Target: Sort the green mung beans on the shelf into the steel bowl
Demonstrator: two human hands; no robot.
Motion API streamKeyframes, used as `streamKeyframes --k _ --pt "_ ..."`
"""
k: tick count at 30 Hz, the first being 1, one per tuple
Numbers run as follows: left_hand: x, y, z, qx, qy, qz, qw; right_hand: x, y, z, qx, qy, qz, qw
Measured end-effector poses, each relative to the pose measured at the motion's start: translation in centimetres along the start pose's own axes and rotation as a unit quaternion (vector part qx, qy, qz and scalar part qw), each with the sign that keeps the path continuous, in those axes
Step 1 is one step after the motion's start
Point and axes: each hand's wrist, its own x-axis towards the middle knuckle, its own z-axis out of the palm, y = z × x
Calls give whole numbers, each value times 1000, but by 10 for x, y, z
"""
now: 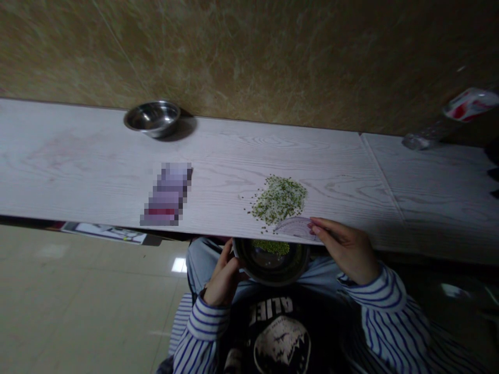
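My right hand (349, 249) pinches a clear plastic protractor (296, 227) by its right end, close to the counter's front edge. Just beyond the protractor lies a loose pile of green beans mixed with white grains (279, 200), with a few stray beans around it. Below the edge, over my lap, my left hand (226, 275) grips the left rim of a metal bowl (268, 275). Green beans (275, 246) lie in that bowl, on the side toward the counter. The counter edge hides the bowl's far rim.
A second metal bowl (152, 119) stands against the wall at the back left. A blurred-out flat rectangular object (167, 195) lies on the white wood-grain counter (218, 156). A clear plastic bottle with a red and white label (448, 119) is at the right.
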Motion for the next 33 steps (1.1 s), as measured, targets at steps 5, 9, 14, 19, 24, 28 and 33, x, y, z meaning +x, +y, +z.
streamKeyframes --k 5,9,14,19,24,28,33 --pt "1 -1 -1 4 13 -3 1000 0 -2 5 16 4 3 1000" --pt "2 -2 -3 -4 3 0 1000 1 -3 9 10 9 0 1000" --pt "4 -5 -5 -6 2 7 1000 -1 -6 17 0 27 -7 1000" --pt "3 -3 -3 -2 6 4 1000 -1 -10 24 1 35 -11 999" --pt "1 1 -1 2 14 3 1000 1 -11 27 16 20 -11 1000" --pt "0 3 -1 3 12 1 1000 1 -12 29 31 -14 -18 999" --pt "-1 3 -1 -4 12 8 1000 -2 -19 26 35 -45 -34 998"
